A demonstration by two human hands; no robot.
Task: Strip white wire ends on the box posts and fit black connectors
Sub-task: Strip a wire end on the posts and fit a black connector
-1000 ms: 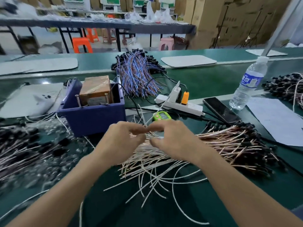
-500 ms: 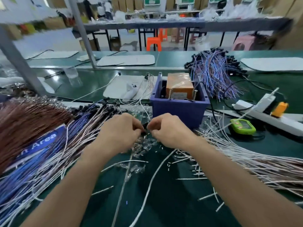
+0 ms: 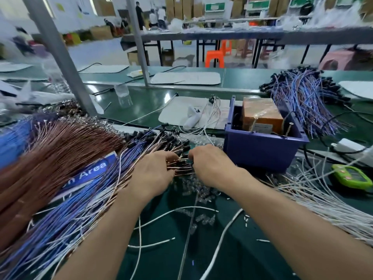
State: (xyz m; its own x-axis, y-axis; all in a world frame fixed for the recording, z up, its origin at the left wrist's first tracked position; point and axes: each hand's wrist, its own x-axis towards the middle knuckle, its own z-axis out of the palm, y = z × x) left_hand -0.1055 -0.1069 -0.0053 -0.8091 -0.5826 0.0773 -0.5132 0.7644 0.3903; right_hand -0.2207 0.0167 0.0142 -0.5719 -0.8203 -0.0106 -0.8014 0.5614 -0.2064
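Beside the right hand [image 3: 210, 164]: blue box [image 3: 262, 154].

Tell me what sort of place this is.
Most likely a factory assembly line for wiring: long green workbenches, heaps of cut wires tipped with black connectors, and stacked cardboard cartons behind.

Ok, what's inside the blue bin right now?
A tape-wrapped brown box fills most of the blue bin, with two thin metal posts standing at its front. The bin's front wall hides its floor and the box's lower part.
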